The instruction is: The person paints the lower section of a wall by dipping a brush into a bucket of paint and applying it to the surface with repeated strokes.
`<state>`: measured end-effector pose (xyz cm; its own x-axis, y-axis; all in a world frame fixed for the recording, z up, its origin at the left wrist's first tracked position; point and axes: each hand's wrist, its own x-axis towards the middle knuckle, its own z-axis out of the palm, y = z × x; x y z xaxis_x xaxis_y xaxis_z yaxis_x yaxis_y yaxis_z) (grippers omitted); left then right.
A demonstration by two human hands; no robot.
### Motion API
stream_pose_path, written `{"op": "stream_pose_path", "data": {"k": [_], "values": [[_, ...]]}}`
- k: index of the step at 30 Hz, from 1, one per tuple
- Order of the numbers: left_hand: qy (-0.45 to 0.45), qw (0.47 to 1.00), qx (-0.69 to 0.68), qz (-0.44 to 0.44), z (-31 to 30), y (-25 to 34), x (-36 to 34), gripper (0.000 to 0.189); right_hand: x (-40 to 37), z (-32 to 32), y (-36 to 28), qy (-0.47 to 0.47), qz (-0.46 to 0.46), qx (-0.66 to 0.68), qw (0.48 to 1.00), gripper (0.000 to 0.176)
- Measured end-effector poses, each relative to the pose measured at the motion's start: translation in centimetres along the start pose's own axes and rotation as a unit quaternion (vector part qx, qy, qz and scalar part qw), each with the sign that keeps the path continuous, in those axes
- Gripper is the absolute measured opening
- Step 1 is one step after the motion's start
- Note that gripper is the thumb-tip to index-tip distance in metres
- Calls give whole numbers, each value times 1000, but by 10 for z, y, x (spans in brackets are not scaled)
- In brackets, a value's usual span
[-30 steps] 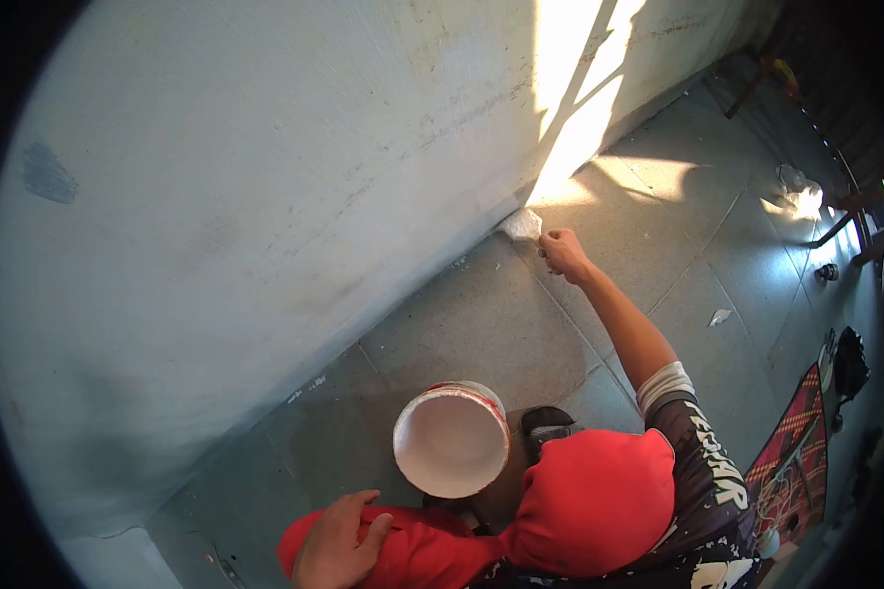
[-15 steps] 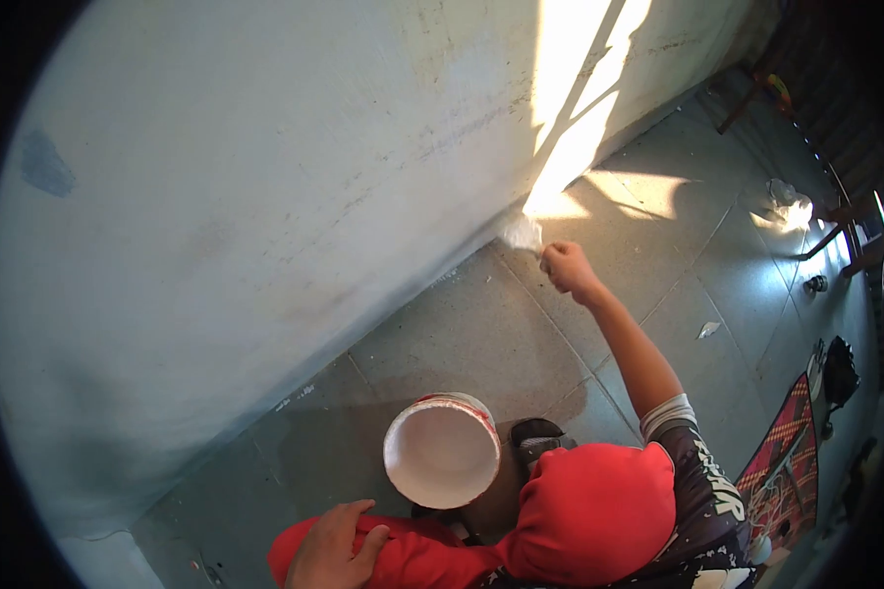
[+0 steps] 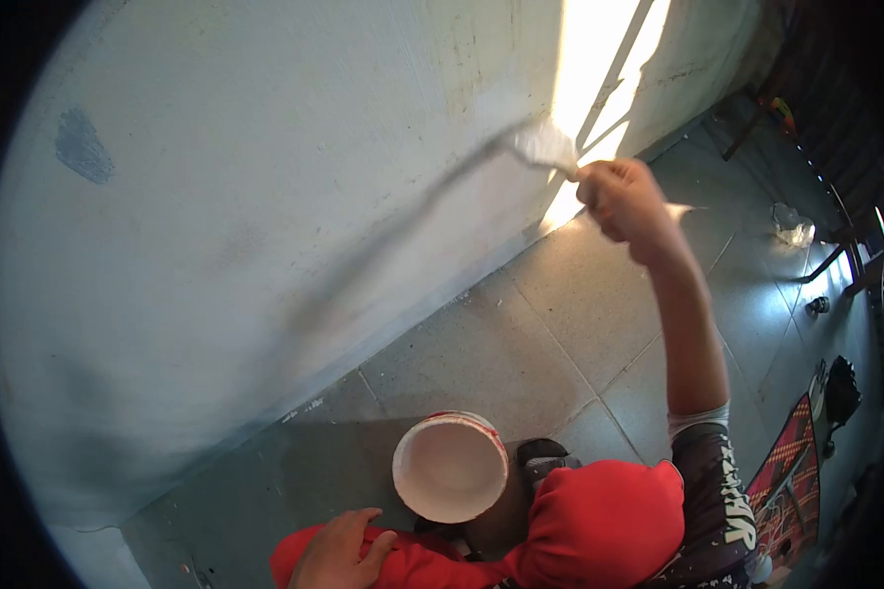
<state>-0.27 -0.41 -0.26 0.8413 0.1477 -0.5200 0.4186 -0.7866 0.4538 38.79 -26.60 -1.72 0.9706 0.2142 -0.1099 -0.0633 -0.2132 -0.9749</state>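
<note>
My right hand (image 3: 621,201) grips the handle of a paintbrush (image 3: 545,145), its wide white-coated head up against the pale wall (image 3: 363,118) beside a strip of sunlight. The brush and arm throw a long shadow across the wall. At the bottom of the view my left hand (image 3: 339,555) lies with fingers apart on my red-trousered leg (image 3: 422,562), holding nothing. Just in front of my legs a round white bucket (image 3: 450,469) stands on the floor, its inside coated white and its rim marked with red.
Grey floor tiles (image 3: 560,285) run along the wall's foot, with white drips near the edge. To the right lie a plaid cloth (image 3: 791,481) with cables on it, a black item (image 3: 842,388) and a clear plastic bag (image 3: 792,226). Chair legs (image 3: 835,260) stand at far right.
My right hand has carried the paintbrush up from the foot of the wall to a higher spot. My left hand stays on my leg.
</note>
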Motion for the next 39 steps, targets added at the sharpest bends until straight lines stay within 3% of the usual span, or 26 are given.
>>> {"op": "stream_pose_path", "data": {"k": [2,5,9,14,17,19,21,23,24,25,26,27,28,29,31,33,35,37,39], "values": [[1,1000,-5,-16,0,1,1,36,-4,-15,-39,-17,-95,49,994,21],[21,999,-5,48,1,-2,0,36,-13,-20,-85,-29,-169,70,983,26],[32,997,-16,64,1,-3,-6,37,-17,-2,-97,-38,-200,107,973,23],[29,996,-48,68,-3,-5,-10,38,2,39,33,-24,0,63,998,30],[39,995,-31,81,-3,-6,-10,39,0,56,132,-17,91,15,996,18],[21,994,-47,101,-11,-2,-13,40,-7,60,154,-51,176,0,983,19],[47,991,-46,118,-3,-10,-14,40,-2,59,150,-42,196,-61,978,22],[66,988,-44,133,0,-17,-12,40,-2,56,81,-22,141,-172,975,26],[23,991,-31,131,-4,-17,-9,43,-6,52,27,-48,107,-328,938,17],[-22,991,-16,128,-8,-17,-9,47,-25,56,-43,-34,122,-366,922,17],[-25,992,-13,125,-11,-16,-11,47,-27,46,-75,-52,5,-390,919,17],[-28,988,-38,146,-14,-13,-13,48,10,4,-66,-103,-206,-391,891,18],[-33,983,-66,168,-15,-14,-16,50,-12,10,-120,-55,-146,-297,942,18],[-39,982,-65,171,-14,-20,-18,50,-19,1,-158,-113,-265,-350,891,21],[2,975,-83,206,-9,-27,-18,49,-43,15,-233,-44,-111,-271,955,22],[-13,974,-93,208,-14,-29,-20,49,-43,6,-265,-71,-79,-123,987,24],[-22,973,-100,206,-18,-33,-24,49,-55,11,-281,-40,-117,-124,985,24],[38,962,-145,227,-14,-38,-31,40,-62,12,-289,15,-168,-3,986,24],[38,958,-151,240,-14,-42,-31,40,-44,16,-274,22,-225,35,974,21]]}}
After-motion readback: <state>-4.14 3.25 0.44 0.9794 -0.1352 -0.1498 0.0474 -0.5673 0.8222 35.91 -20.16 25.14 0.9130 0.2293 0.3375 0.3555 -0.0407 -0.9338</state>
